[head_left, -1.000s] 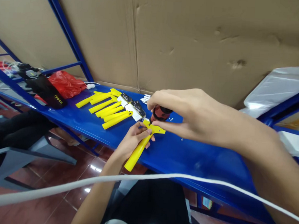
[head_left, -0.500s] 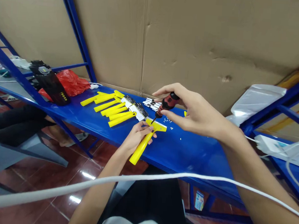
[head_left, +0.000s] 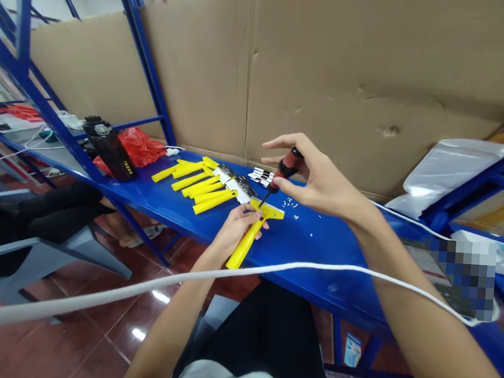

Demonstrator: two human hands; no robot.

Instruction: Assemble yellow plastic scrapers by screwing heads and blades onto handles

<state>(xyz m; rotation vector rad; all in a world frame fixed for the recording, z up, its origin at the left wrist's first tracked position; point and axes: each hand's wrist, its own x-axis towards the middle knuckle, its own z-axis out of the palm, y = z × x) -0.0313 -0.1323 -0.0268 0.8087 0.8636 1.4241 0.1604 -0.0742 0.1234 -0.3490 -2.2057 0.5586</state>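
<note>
My left hand (head_left: 237, 227) is closed around the neck of a yellow scraper (head_left: 244, 245), whose wide head points away from me and whose handle slants down toward my lap. My right hand (head_left: 311, 173) grips a red and black screwdriver (head_left: 286, 167), thumb on one side and some fingers lifted off it. The screwdriver's tip meets the left part of the scraper's head; any screw under it is too small to make out. Several more yellow scrapers (head_left: 208, 192) lie in a row to the left, beside black and white printed cards (head_left: 238, 185).
Small screws (head_left: 289, 203) lie scattered on the blue table (head_left: 316, 257), near white and black strips (head_left: 261, 176). A black bottle (head_left: 110, 150) and a red plastic bag (head_left: 138, 146) stand at left. A white cable (head_left: 176, 279) crosses in front. Cardboard (head_left: 312, 72) closes off the back.
The view has shifted, bringing a device at the right into sight. The screwdriver stays at the scraper's head, leaning slightly more; both hands keep their holds.
</note>
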